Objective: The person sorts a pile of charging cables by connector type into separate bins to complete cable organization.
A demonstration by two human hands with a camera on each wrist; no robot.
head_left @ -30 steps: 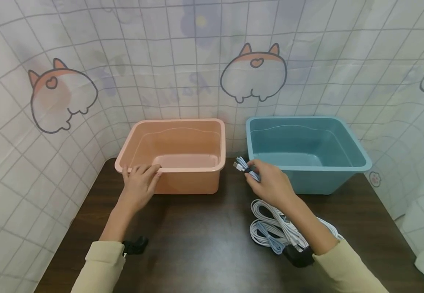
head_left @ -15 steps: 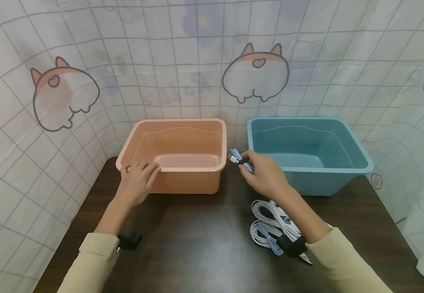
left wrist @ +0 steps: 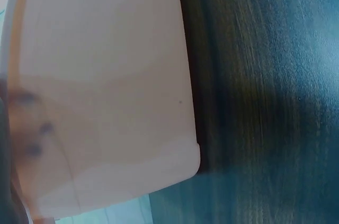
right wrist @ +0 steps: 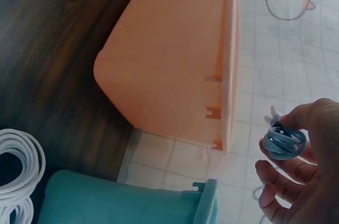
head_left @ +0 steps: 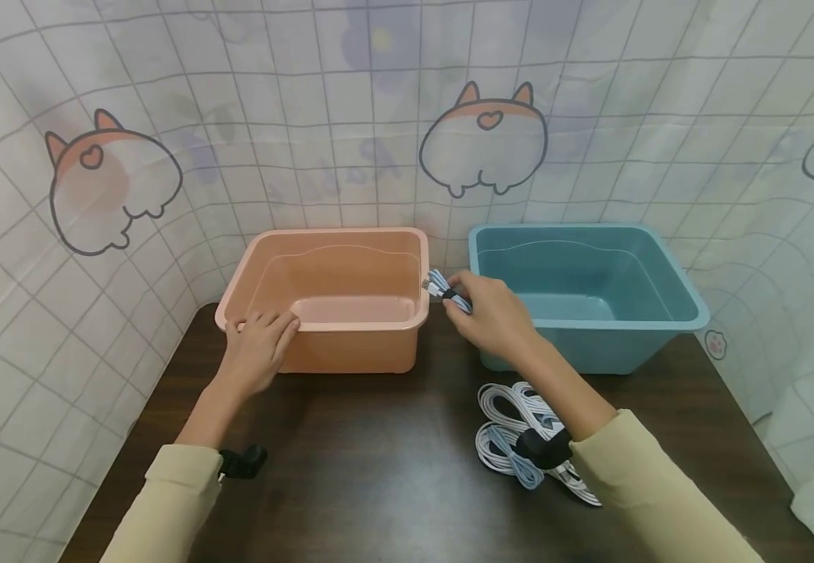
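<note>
Outside left wrist view, inside head view: blue cable (head_left: 440,281) in right hand (head_left: 489,314).

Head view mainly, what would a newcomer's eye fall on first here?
The eye would likely land on the peach tub on the left and the teal tub beside it, before a cartoon-printed curtain. Next comes the small pale-blue cable bundle held in the right hand near the peach tub's right rim. Coiled white cables lie on the dark table in front of the teal tub.
</note>
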